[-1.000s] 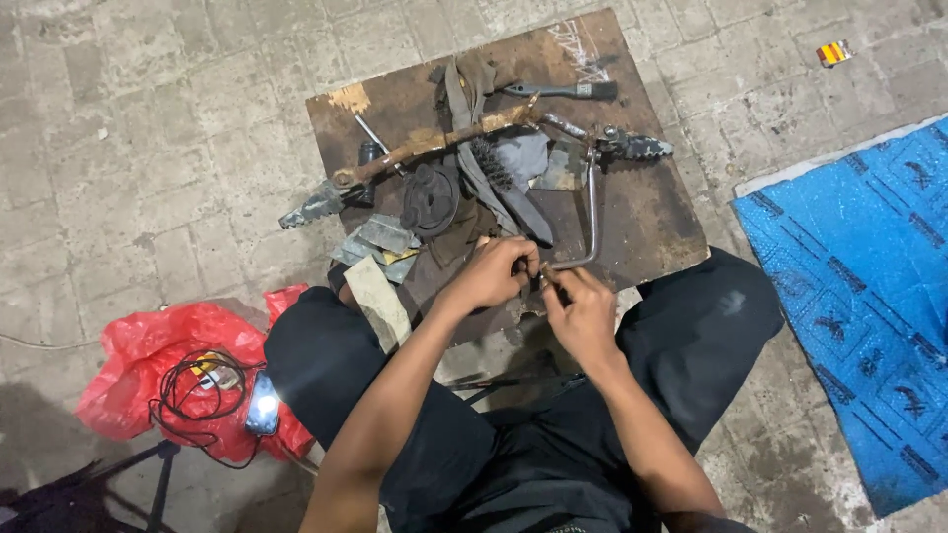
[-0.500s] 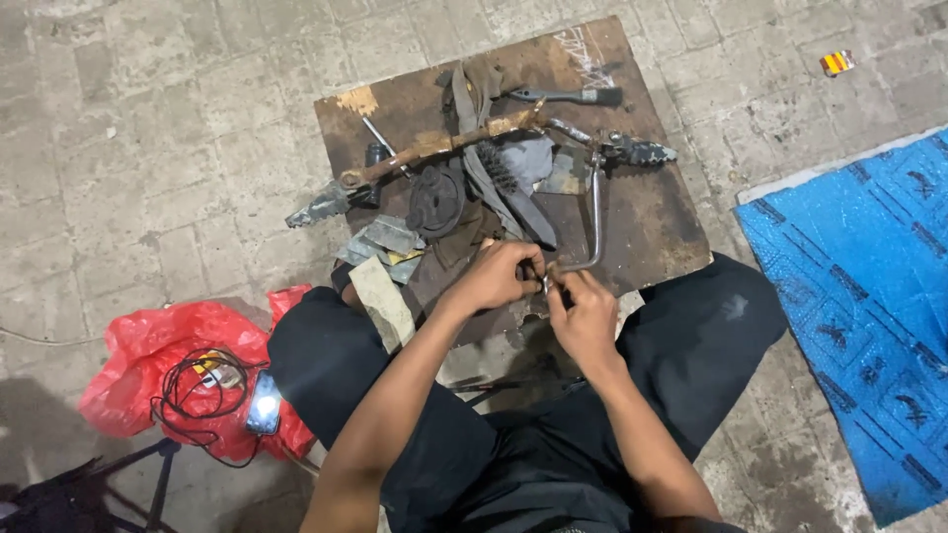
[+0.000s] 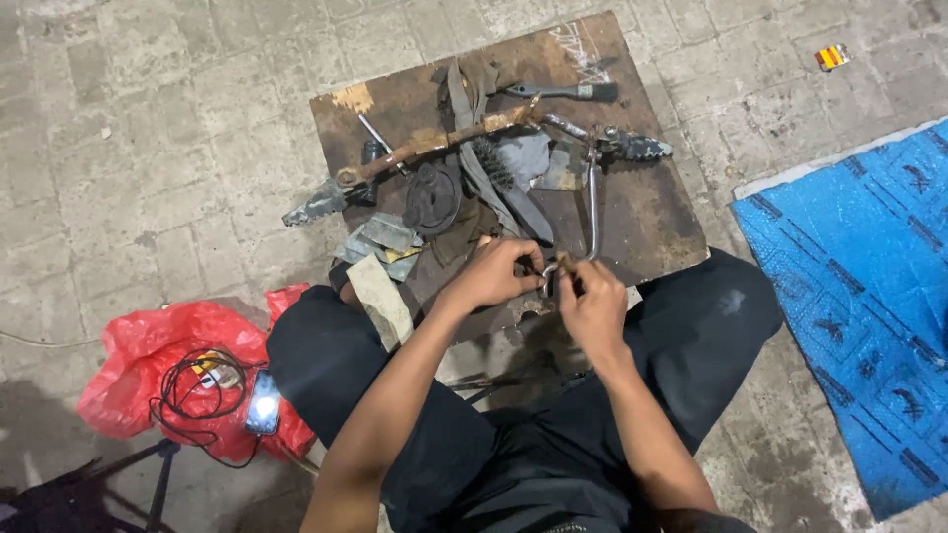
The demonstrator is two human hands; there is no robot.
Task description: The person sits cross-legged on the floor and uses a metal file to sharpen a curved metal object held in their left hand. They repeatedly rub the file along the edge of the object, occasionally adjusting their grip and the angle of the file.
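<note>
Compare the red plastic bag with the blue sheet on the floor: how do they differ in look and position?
The red plastic bag lies crumpled by the person's left knee, while the blue sheet lies spread flat to their right. The bag carries a black cable and a lit phone; the sheet shows only a dark printed pattern. Both rest on the paved floor.

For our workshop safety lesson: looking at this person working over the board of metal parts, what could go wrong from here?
1. Both hands, left hand and right hand, pinch the bent metal rod bare; a slip might nick fingers.
2. The toothed footpeg lies close by and could scrape a hand.
3. The board overhangs the knees; parts may slide off.
</note>
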